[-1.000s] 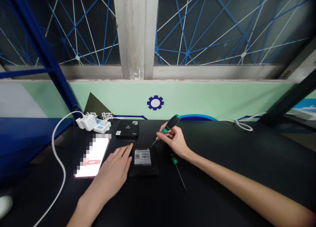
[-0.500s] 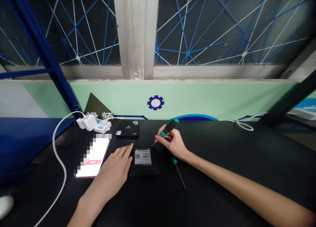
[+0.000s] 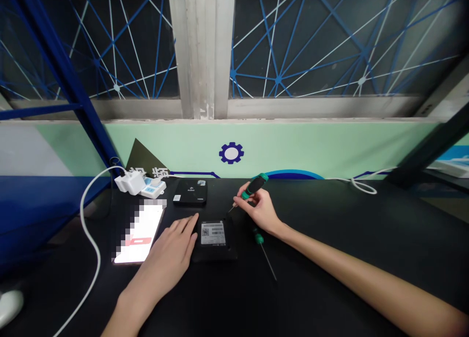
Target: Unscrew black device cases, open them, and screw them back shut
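Note:
A black box with a white label (image 3: 213, 254) lies label up on the dark tabletop. My left hand (image 3: 176, 244) rests flat at its left edge, fingers stretched out and pointing away from me. My right hand (image 3: 262, 212) grips a green and black screwdriver (image 3: 255, 184), tilted with its tip down at the box's far right corner. Whether the tip touches a screw there is too small to tell. A second screwdriver (image 3: 267, 259) lies on the table beneath and in front of my right hand, its handle partly hidden.
Behind the box lies another black box (image 3: 190, 193) with a sticker. A lit screen (image 3: 141, 234) lies left of my left hand, near a white power strip with plugs (image 3: 137, 183). A white cable (image 3: 86, 224) curves along the left, past a white mouse (image 3: 10, 307).
The screwdriver in my right hand has shifted slightly right and up, its tip now nearer the box's far right corner. My left hand stays in place.

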